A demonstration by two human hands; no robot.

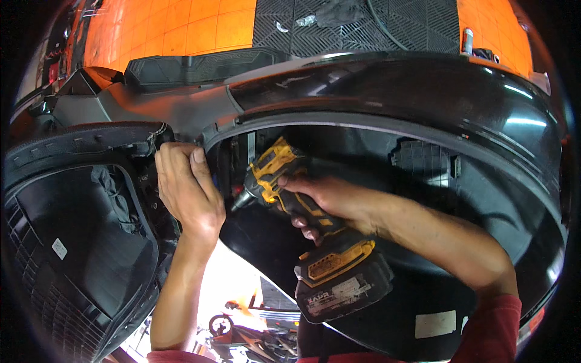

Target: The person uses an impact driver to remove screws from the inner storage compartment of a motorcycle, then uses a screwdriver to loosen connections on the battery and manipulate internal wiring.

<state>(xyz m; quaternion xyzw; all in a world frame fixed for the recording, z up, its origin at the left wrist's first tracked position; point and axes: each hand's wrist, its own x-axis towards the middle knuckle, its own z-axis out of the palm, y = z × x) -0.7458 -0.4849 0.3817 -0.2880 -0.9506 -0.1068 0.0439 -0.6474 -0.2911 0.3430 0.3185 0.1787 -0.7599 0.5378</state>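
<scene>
My right hand point(318, 196) is wrapped round the grip of a yellow and black cordless impact driver point(279, 162). Its metal nose points down and left inside the black under-seat storage bin point(387, 242) of a scooter, and a big black battery pack point(345, 290) hangs at its base. To the left, my left hand point(189, 181) is closed, fingers bent over the bin's front edge beside the raised seat point(78, 224). The fingertips are out of sight, so what they grip, if anything, is hidden. Whatever the driver's tip meets is too dark to make out.
Glossy black bodywork point(387, 85) curves along the bin's far side. Behind it lie an orange tiled floor point(175, 27) and black floor mats point(417, 24), with a spray can point(468, 41) at the far right. Below, another motorcycle point(254, 342) stands in bright light.
</scene>
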